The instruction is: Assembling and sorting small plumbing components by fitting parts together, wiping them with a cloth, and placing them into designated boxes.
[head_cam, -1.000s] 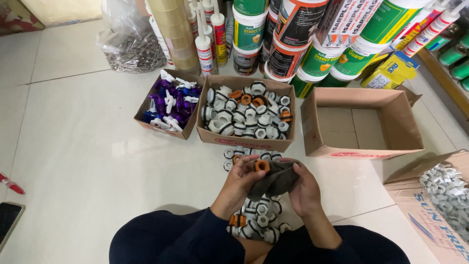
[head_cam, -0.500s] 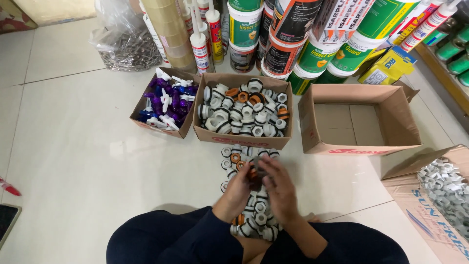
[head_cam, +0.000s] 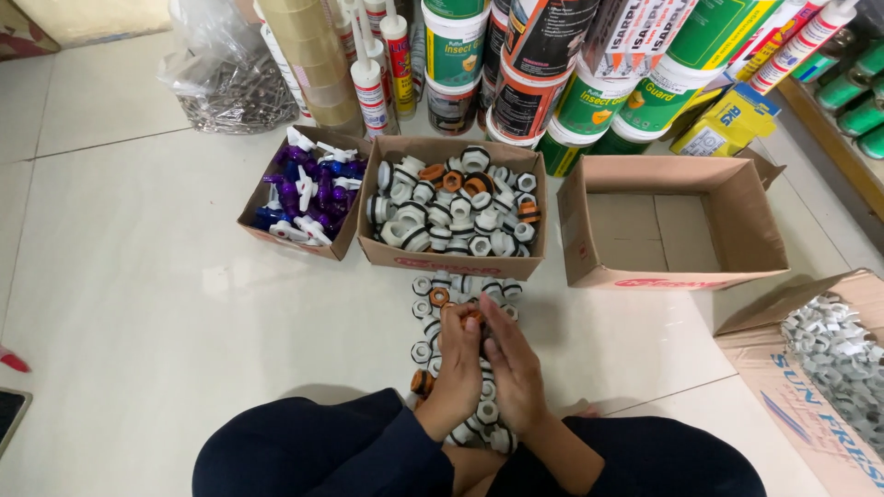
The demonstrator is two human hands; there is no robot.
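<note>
My left hand (head_cam: 456, 368) and my right hand (head_cam: 513, 366) are pressed together above a heap of white, black and orange threaded fittings (head_cam: 433, 304) on the floor in front of my knees. The left fingers curl around a small orange fitting (head_cam: 471, 317) at the fingertips. The right hand lies flat against the left with its fingers straight and touches that fitting. What its palm covers is hidden. Just beyond the heap stands a cardboard box of the same fittings (head_cam: 451, 262).
A smaller box of purple and white spray nozzles (head_cam: 304, 193) sits at the left and an empty cardboard box (head_cam: 672, 271) at the right. A box of white parts (head_cam: 833, 354) is at the far right. Tubs, tape rolls and sealant tubes (head_cam: 516, 74) line the back.
My hands have come together and moved slightly forward over the heap. The grey thing seen between them a second ago is no longer visible.
</note>
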